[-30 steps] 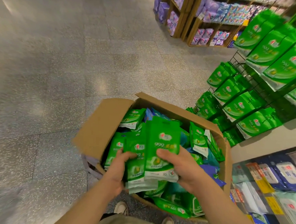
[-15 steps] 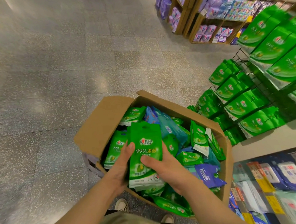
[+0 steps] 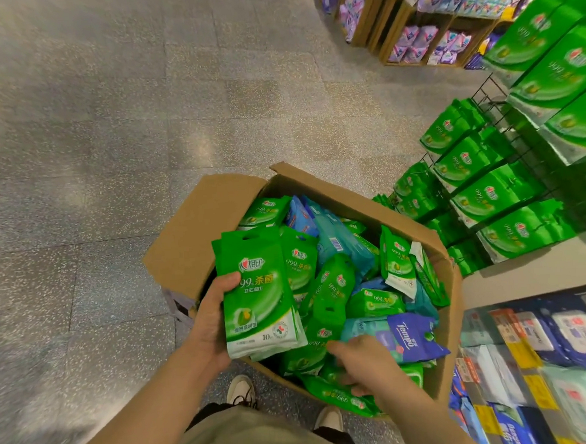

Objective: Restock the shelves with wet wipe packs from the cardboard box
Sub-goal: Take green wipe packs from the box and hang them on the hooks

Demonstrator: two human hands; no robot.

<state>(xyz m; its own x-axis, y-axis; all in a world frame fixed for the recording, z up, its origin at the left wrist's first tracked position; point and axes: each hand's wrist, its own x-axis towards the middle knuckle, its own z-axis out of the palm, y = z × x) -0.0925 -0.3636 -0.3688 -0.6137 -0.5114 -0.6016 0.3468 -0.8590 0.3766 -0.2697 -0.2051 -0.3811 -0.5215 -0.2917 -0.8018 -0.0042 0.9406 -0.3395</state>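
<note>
Fingers [image 3: 231, 281] of the left hand [image 3: 211, 324] now hold the green wipe stack [image 3: 258, 294] alone above the cardboard box's [image 3: 199, 227] near-left corner; the right hand [image 3: 364, 366] has let go and digs, fingers curled, among loose packs [image 3: 334, 294], likely gathering more before shelving.

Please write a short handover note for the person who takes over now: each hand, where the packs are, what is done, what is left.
Left hand grips a stack of green packs above the cardboard box.
Right hand reaches into the box among loose green packs; whether it grips one cannot be told.
Done: stack gathered. The wire rack on the right already carries green packs.
Left: move the stack to the rack, then continue; the box remains nearly full.
</note>
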